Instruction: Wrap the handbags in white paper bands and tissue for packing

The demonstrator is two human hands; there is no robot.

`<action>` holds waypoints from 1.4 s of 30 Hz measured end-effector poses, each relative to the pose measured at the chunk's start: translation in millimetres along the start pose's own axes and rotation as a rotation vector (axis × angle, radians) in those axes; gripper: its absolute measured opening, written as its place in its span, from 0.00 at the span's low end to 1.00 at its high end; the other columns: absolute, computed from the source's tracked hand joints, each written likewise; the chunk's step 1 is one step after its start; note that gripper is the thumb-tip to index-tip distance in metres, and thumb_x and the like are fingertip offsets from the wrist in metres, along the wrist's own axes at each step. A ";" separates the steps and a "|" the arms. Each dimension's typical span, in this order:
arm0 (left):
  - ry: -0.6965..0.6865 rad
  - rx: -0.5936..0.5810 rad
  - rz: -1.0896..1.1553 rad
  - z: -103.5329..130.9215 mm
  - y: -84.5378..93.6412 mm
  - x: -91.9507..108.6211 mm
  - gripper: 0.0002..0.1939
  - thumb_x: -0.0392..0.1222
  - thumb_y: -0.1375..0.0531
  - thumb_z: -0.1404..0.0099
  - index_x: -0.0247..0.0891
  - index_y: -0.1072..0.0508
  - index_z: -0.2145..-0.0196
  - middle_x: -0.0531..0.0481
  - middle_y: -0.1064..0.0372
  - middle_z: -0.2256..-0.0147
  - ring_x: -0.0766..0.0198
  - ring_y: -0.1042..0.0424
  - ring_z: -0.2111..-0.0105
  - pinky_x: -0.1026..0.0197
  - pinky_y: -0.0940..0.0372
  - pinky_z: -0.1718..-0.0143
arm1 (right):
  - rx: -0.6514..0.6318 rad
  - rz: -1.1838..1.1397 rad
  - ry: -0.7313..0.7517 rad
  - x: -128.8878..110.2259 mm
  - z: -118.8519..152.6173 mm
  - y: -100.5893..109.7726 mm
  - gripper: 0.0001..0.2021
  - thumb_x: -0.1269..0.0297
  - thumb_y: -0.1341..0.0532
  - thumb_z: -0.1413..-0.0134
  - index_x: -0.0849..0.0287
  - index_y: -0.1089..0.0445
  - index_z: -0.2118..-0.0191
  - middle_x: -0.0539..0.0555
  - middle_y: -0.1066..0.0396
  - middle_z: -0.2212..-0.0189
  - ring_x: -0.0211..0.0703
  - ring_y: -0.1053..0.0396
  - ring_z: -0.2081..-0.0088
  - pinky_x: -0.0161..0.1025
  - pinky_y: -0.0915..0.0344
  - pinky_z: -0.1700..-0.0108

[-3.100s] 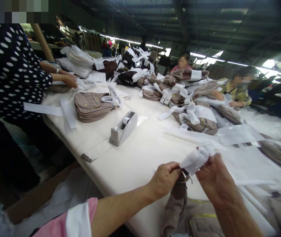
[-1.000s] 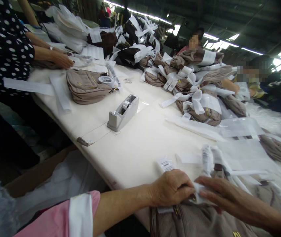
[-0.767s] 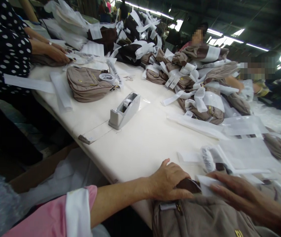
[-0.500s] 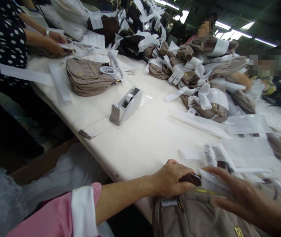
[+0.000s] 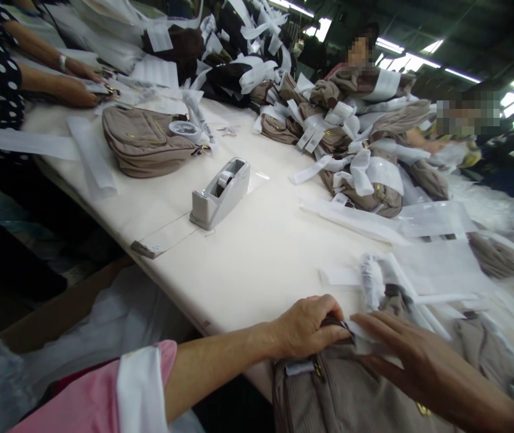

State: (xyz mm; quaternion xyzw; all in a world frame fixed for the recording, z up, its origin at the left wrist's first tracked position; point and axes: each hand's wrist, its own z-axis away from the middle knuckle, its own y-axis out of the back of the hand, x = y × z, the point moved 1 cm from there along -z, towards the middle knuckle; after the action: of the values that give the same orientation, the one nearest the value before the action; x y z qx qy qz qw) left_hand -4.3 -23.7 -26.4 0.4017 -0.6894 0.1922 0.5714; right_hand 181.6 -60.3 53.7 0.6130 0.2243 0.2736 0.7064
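Note:
A taupe ribbed bag (image 5: 351, 391) with gold-coloured zip pulls lies at the near edge of the table. My left hand (image 5: 308, 328) is closed on a dark brown strap or trim at the bag's top. From the right, my right hand (image 5: 414, 361) reaches over the bag, its thumb and fingers pinching a white wrapping strip (image 5: 367, 341) against the top beside the left fingertips. Part of the strip is hidden under the fingers. Just beyond the hands is a plastic-wrapped handle (image 5: 373, 279).
A grey tape dispenser (image 5: 220, 195) stands mid-table. Another taupe bag (image 5: 143, 144) with a tape roll (image 5: 184, 129) on it lies farther left, near a co-worker's hands (image 5: 79, 87). Partly wrapped bags (image 5: 360, 174) pile up at the back right. A box of white sheets (image 5: 116, 313) sits below the table edge.
My right hand has moved left along the bag's top, closer to my left hand, and the white strip is now more covered. The whole view has shifted slightly, so the table things appear farther left.

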 end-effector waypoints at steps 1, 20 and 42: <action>-0.002 -0.003 0.008 1.0 -1.6 0.8 0.09 0.43 0.44 0.39 0.35 0.36 0.63 0.51 0.35 0.69 0.67 0.36 0.70 0.67 0.39 0.67 | 0.004 -0.003 0.009 -3.3 -0.3 -3.5 0.19 0.64 0.43 0.46 0.60 0.44 0.49 0.61 0.32 0.59 0.49 0.30 0.62 0.42 0.30 0.66; -0.174 -0.289 -0.338 -10.4 -1.0 -5.5 0.11 0.44 0.47 0.36 0.35 0.34 0.72 0.51 0.35 0.75 0.66 0.36 0.71 0.65 0.41 0.62 | 0.178 0.159 0.089 -6.8 2.3 -7.4 0.19 0.59 0.52 0.40 0.67 0.41 0.48 0.61 0.31 0.64 0.45 0.30 0.67 0.37 0.31 0.71; -0.071 -0.116 -0.124 5.9 -0.2 -17.4 0.13 0.46 0.50 0.37 0.35 0.38 0.74 0.51 0.40 0.73 0.66 0.40 0.70 0.65 0.42 0.65 | -0.183 -0.350 -0.149 1.6 -16.2 17.7 0.21 0.51 0.46 0.45 0.58 0.35 0.50 0.58 0.28 0.60 0.50 0.31 0.58 0.47 0.34 0.57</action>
State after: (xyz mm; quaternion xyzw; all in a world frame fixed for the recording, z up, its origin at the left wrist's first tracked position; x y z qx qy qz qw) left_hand -7.5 -22.3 -44.4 0.4165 -0.6930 0.1020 0.5796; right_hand 170.2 -45.5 68.8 0.5164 0.2489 0.1197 0.8106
